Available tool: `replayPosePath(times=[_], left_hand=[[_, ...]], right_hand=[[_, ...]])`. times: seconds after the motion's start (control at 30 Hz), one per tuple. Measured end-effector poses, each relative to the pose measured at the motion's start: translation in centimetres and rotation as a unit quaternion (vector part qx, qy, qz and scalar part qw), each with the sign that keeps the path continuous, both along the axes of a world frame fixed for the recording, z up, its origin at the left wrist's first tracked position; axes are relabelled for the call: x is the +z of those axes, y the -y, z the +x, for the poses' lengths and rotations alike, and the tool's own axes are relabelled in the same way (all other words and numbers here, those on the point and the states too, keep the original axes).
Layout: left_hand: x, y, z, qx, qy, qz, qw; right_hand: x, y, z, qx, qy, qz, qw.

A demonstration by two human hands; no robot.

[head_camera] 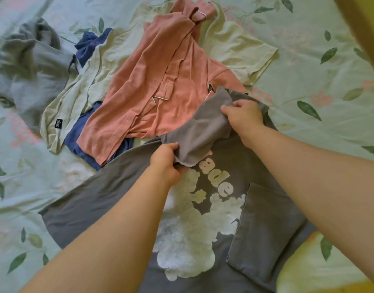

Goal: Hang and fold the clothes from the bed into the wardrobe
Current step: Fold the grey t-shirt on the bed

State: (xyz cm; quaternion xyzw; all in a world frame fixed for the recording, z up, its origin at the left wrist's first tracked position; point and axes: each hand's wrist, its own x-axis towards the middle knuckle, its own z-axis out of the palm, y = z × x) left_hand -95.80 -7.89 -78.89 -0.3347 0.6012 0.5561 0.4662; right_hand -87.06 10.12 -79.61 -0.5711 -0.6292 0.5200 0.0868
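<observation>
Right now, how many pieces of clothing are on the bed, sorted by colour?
Dark grey printed T-shirt: 1
Pink top: 1
Pale yellow T-shirt: 1
Blue garment, mostly buried, seemingly one: 1
Light grey garment: 1
Total: 5

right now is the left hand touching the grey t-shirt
Touching. The head view shows the left hand gripping the folded-over edge of the grey t-shirt, fingers curled round the fabric.

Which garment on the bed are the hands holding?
The dark grey T-shirt with the white print, nearest the camera. The left hand and right hand both grip it; the pink top, cream shirt, blue garment and light grey garment lie unheld.
</observation>
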Motion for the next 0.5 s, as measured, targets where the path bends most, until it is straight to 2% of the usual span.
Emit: replayPosePath(times=[0.07, 0.13, 0.23, 0.3, 0.4, 0.5], left_hand=[[0.3, 0.2, -0.2, 0.007, 0.028, 0.042, 0.999], [0.1, 0.6, -0.1, -0.016, 0.024, 0.052, 0.998], [-0.7, 1.4, 0.3, -0.122, 0.004, -0.022, 0.992], [-1.3, 1.8, 0.0, -0.187, -0.069, -0.121, 0.972], [-1.8, 1.7, -1.2, -0.236, -0.263, -0.234, 0.906], [-1.3, 1.4, -2.5, -0.318, -0.406, -0.301, 0.802]], right_hand=[[0.7, 0.1, 0.1, 0.035, -0.035, 0.053, 0.997], [0.9, 0.5, 0.4, 0.044, -0.026, 0.083, 0.995], [-0.1, 1.3, 1.4, 0.07, 0.104, 0.065, 0.99], [-0.5, 1.9, 2.2, 0.127, 0.211, 0.002, 0.969], [0.0, 2.1, 2.5, 0.146, 0.244, -0.011, 0.959], [1.0, 1.4, 1.1, 0.088, 0.228, 0.064, 0.968]])
